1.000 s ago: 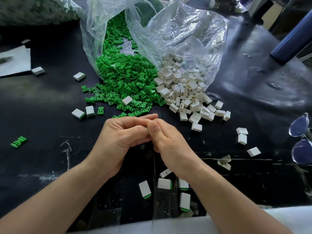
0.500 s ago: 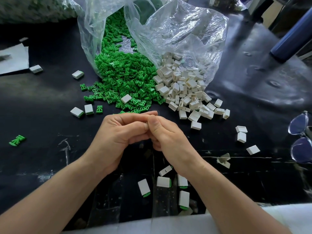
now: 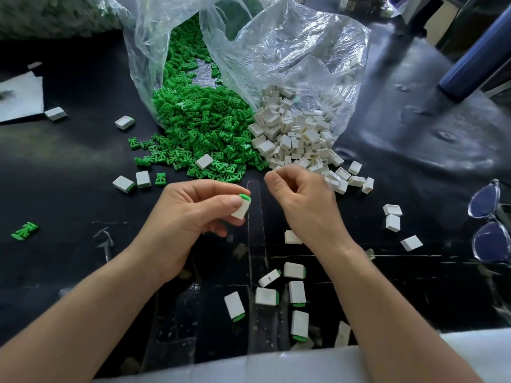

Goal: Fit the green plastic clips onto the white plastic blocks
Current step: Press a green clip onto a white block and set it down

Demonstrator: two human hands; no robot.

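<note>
Mid-frame, left hand (image 3: pixel 193 214) pinches a block (image 3: pixel 241 212) with a clip (image 3: pixel 245 197) on top; right hand (image 3: pixel 301 200) hovers beside it, fingers curled, empty.

A pair of clear-framed glasses (image 3: pixel 490 244) lies at the right edge of the black table (image 3: pixel 69 161); a white sheet (image 3: pixel 19 98) sits far left, a dark blue cylinder (image 3: pixel 475 64) far right

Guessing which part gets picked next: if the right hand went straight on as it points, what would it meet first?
The right hand would likely meet the near edge of the white blocks, right beside the green clips; its height is unclear.
</note>
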